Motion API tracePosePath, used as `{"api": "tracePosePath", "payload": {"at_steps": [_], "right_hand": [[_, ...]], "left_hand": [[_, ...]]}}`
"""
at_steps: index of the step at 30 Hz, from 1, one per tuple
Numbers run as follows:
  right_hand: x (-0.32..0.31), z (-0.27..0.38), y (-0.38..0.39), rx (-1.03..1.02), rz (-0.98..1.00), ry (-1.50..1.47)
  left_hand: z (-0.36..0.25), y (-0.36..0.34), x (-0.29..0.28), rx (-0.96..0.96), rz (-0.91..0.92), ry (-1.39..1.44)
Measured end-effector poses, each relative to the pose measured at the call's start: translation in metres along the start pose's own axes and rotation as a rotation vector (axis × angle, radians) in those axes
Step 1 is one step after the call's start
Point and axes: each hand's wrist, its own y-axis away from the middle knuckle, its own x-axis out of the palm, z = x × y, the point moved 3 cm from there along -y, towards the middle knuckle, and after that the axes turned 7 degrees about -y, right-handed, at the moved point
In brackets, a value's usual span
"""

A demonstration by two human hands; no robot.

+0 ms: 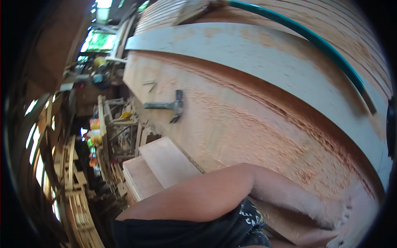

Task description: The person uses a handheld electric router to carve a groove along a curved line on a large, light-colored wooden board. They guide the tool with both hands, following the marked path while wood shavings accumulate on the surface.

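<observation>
A bare arm comes out of a black sleeve at the bottom edge and bends at the elbow; it seems to be my left one. Its forearm runs right to my left hand, which is dusted with sawdust and rests on a wide wooden board. The fingers are blurred, and I cannot make out whether they hold anything. A dark claw hammer lies on the board, far from the hand. Sawdust covers much of the board. My right hand is out of the picture.
A long grey plank lies across the board's far side, with a green hose curving over stacked planks behind it. Two small boards sit by my elbow. Wooden frames and workshop clutter fill the left.
</observation>
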Motion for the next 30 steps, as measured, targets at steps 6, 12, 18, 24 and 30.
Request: {"api": "tracePosePath", "payload": {"at_steps": [6, 12, 18, 24, 30], "right_hand": [[0.024, -0.044, -0.007, 0.141, 0.084, -0.028], [0.039, -0.065, 0.005, 0.222, 0.141, -0.054], [0.032, -0.034, 0.006, 0.185, 0.125, -0.041], [0.002, 0.017, 0.043, 0.148, -0.238, -0.22], [0.035, 0.043, 0.039, -0.176, 0.064, 0.012]], "left_hand": [[0.003, 0.001, 0.031, -0.053, 0.092, 0.098], [0.017, 0.02, -0.005, -0.077, 0.051, 0.028], [0.022, 0.017, -0.042, -0.024, 0.022, 0.078], [0.036, 0.011, -0.088, -0.16, 0.092, 0.19], [0.028, -0.03, -0.065, -0.132, 0.145, 0.323]]}}
